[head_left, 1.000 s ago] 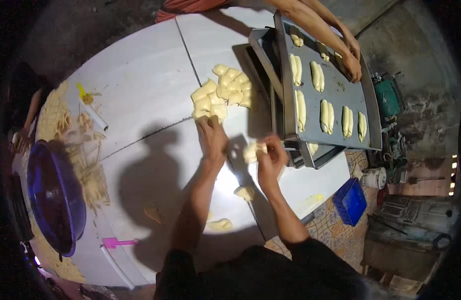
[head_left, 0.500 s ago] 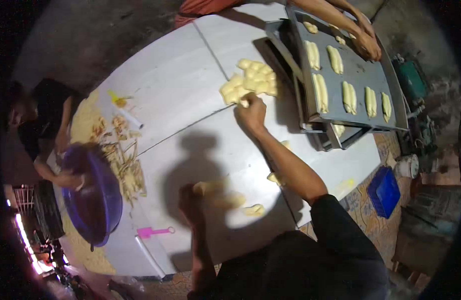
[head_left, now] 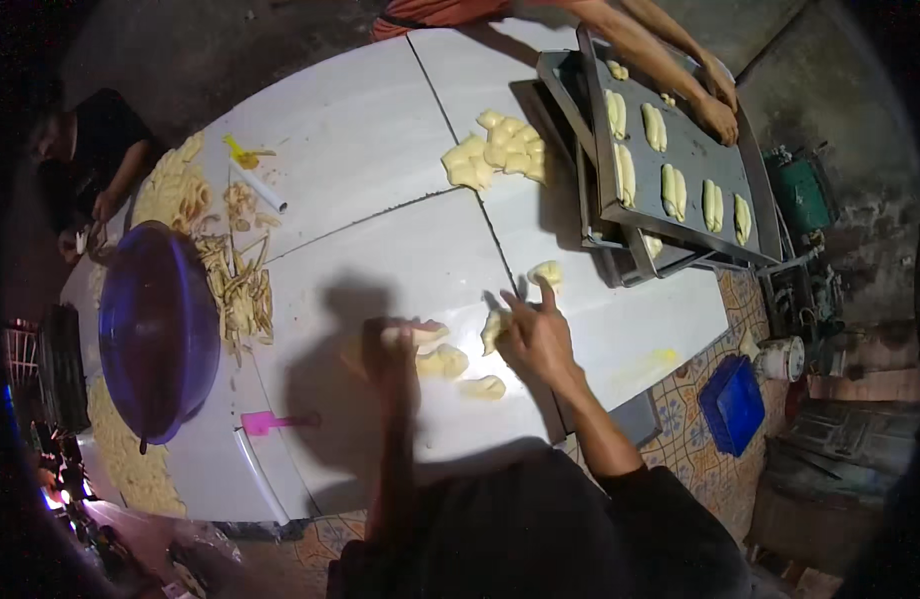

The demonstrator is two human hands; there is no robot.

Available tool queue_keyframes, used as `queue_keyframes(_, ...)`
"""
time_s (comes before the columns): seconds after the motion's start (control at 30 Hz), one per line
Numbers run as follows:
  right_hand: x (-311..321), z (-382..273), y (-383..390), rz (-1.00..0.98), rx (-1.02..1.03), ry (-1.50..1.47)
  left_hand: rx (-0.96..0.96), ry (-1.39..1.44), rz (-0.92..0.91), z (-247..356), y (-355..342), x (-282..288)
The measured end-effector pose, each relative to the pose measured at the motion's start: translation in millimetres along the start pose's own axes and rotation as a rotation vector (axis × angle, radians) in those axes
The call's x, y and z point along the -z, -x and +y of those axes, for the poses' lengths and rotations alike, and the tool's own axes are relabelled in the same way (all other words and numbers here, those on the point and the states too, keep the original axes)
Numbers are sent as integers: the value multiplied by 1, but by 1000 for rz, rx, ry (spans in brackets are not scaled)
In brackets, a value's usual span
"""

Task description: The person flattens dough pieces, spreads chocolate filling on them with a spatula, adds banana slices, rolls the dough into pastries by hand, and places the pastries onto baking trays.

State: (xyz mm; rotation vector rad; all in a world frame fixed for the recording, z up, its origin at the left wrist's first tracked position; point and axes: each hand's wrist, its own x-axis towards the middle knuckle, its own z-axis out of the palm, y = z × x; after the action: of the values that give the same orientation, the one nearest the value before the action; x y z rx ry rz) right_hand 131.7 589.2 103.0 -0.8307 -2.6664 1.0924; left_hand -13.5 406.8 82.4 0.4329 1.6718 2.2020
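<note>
My left hand (head_left: 388,351), in deep shadow, closes on a pale strip of dough (head_left: 420,332) at the middle of the table. Close to it lie two more dough pieces, a flattened one (head_left: 442,361) and a smaller one (head_left: 483,386). My right hand (head_left: 540,334) is open, palm down, its fingers apart. A dough piece (head_left: 494,330) lies by its thumb side, partly covered. Another small dough piece (head_left: 546,271) sits just beyond its fingertips. Farther off rests a cluster of joined dough lumps (head_left: 513,145).
Stacked metal trays (head_left: 699,225) with shaped dough stand far right, a co-worker's hand (head_left: 714,118) over them. At left are a purple basin (head_left: 161,334), dough strips (head_left: 235,290), a pink scraper (head_left: 265,422) and another person's hand (head_left: 101,207). A blue crate (head_left: 731,404) sits on the floor.
My right hand has come back from the dough cluster toward me, its fingers now spread. My left hand stays near the same spot with its dough strip. The person at left has drawn a hand off the basin.
</note>
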Motion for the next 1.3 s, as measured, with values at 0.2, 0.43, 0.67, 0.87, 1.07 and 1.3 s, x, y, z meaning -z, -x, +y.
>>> queue_keyframes(0.2,-38,-63,14,-313,232,-723,77,277,-8,32,15,4)
queue_keyframes(0.43,41,-73,76,-347,319,-375,124,696,303,72,32,65)
queue_keyframes(0.67,45,68,90,-302,13,-1590,5,744,84,18,66,105)
queue_keyframes(0.87,36,66,57,251,-168,-93,-253,-858,-132,11,50,45)
queue_keyframes(1.07,30,16,-98,105,-74,-309,-471,-800,-77,26,-62,-37)
queue_keyframes(1.3,34,22,-289,327,56,-122,-294,-976,-69,-92,-222,-147)
